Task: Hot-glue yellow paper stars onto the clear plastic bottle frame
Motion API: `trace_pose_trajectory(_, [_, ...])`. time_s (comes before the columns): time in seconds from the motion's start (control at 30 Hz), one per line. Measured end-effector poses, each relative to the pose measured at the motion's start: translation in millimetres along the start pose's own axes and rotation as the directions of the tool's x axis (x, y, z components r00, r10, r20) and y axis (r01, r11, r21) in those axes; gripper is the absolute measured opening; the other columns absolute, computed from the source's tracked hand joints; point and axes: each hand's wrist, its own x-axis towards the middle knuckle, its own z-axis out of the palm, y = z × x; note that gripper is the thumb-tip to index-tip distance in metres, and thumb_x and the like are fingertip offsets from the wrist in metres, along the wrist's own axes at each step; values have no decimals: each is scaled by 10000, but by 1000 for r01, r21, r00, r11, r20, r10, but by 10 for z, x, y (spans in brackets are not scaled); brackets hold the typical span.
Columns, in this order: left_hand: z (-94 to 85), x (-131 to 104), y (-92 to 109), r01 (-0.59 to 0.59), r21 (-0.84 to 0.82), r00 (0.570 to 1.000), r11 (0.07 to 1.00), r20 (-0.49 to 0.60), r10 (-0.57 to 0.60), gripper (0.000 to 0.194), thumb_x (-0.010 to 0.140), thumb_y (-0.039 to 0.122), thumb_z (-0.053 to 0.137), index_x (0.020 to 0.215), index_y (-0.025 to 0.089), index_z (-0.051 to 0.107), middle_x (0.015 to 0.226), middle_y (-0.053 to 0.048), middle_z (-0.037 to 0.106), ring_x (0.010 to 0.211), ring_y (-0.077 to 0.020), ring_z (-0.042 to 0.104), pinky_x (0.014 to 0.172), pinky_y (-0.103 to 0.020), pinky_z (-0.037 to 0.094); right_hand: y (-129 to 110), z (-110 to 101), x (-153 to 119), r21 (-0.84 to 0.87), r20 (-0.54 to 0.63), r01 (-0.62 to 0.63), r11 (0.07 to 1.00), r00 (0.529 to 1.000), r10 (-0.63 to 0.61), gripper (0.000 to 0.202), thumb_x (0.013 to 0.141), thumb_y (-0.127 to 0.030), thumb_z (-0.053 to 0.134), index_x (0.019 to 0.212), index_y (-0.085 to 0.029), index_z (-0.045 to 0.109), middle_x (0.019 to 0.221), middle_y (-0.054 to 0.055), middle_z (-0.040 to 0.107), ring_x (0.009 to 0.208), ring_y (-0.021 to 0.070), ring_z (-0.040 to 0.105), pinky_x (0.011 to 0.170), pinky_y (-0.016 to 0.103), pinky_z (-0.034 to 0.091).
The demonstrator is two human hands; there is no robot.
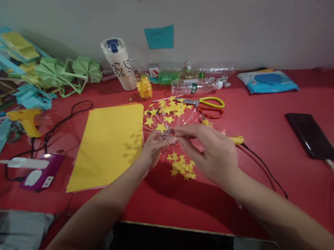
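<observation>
Your left hand holds the clear plastic piece at its middle, with the thumb and the fingers pinched together on it. Your right hand comes from the right, its fingers bent and their tips at the same middle part; whether they pinch it firmly, I cannot tell. The plastic piece is above the red table, and its thin strips spread out like a fan toward the far side. Several yellow stars are seen on and among these strips; which are attached, I cannot tell.

Just on the near side of your hands, a pile of small stars lies on the table. At the left of your left hand there is the yellow paper, in a stack with other sheets. The scissors, with one yellow and one orange handle, lie beyond your right hand. Farther are the plastic bottles, close to the wall. At the right, the black phone has a white cable connected.
</observation>
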Motion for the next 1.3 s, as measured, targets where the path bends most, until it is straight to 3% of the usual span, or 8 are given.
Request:
trace_pose_trajectory(0.4, [-10,6,-11,24,17,999,1000,-34,-23,501,428,233,930,744,195,544,685,56,659,604,-88,623,597,-225,477,-15,-53,-14,-83,78,43,996,996,-37,184,905,-99,512,810,-173,651,762,15,733,681,111,672,608,206,517])
trace_pose_trajectory(0.57, [-87,-4,-54,20,60,999,998,-33,-18,519,462,281,931,687,196,471,578,67,580,575,-104,593,551,-244,395,-32,-26,-17,-39,28,-14,999,999,15,146,911,-130,530,966,-197,647,841,9,752,722,113,693,650,219,542])
trace_pose_trajectory(0.8, [-94,-14,-54,12,68,1000,998,-10,-11,464,490,309,920,681,201,511,547,61,556,606,-146,632,622,-288,465,-40,-19,-3,-72,28,11,997,1000,-9,150,918,-132,536,1028,-190,619,898,25,760,722,113,697,637,227,551])
trace_pose_trajectory(1.0, [-75,5,2,-21,31,1000,999,-21,22,425,498,282,912,734,188,572,689,24,688,664,-135,668,725,-292,517,-123,-202,63,-48,10,37,998,999,-37,189,905,-116,544,1026,-240,619,989,48,746,838,164,712,679,293,574])
trace_pose_trajectory(1.13, [-58,11,34,-4,28,1000,1000,-1,4,357,543,238,875,832,185,671,766,11,703,665,-119,660,682,-264,517,-91,-390,143,-77,-67,31,997,997,-36,219,888,-75,530,942,-271,614,884,15,720,804,152,686,667,294,546])
trace_pose_trajectory(1.2, [-48,6,48,1,21,1000,1000,3,-1,351,544,210,861,852,182,696,768,8,702,644,-113,650,666,-257,519,-26,-447,185,-100,-28,64,993,997,-67,177,887,-95,544,904,-260,605,810,9,689,739,140,650,654,293,523])
trace_pose_trajectory(1.3, [-40,1,55,-6,7,1000,1000,8,6,311,544,198,854,816,169,707,740,0,700,630,-112,644,679,-261,527,72,-443,220,-101,137,125,987,984,-110,115,890,-168,558,904,-259,626,865,28,691,787,171,634,702,339,510])
